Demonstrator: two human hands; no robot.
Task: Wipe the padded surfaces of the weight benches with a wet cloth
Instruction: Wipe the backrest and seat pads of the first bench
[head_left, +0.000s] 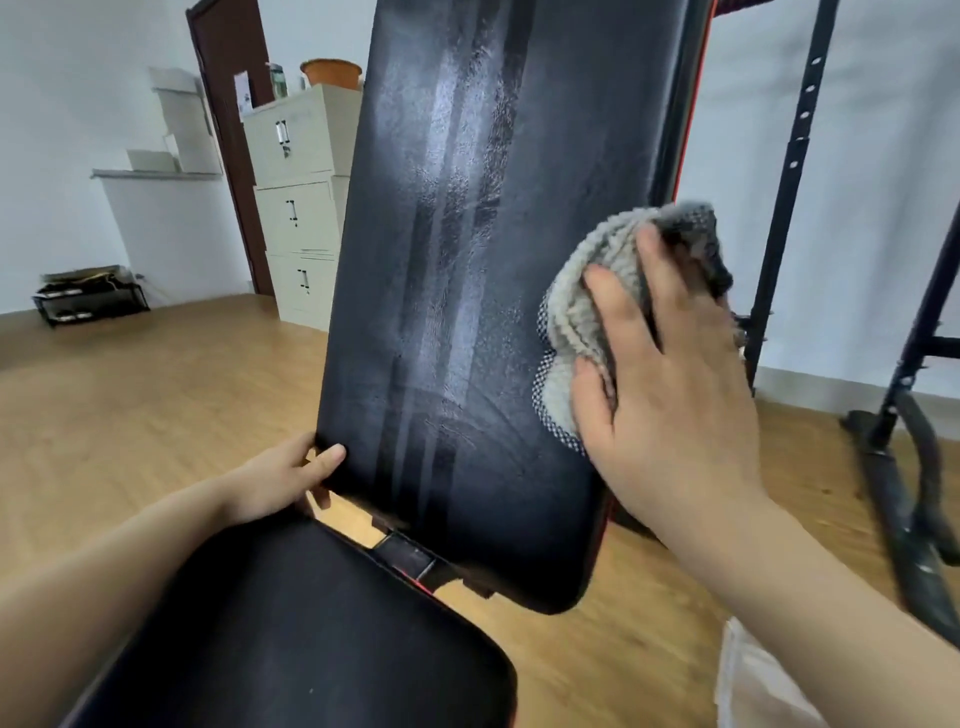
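Observation:
The black padded backrest (467, 260) of a weight bench stands steeply inclined in front of me, streaked with wet wipe marks down its middle. Below it lies the black seat pad (291, 623). My right hand (670, 395) presses a crumpled grey cloth (592, 291) flat against the backrest's right edge, fingers spread and straight. My left hand (288, 475) grips the backrest's lower left corner, thumb on the front face and fingers curled behind.
A black metal rack (789, 182) with its floor feet (904, 499) stands at the right. Cream filing cabinets (301, 197) and a dark door frame (228, 130) are behind at the left. A low black shelf (88, 301) sits on the wooden floor (156, 405).

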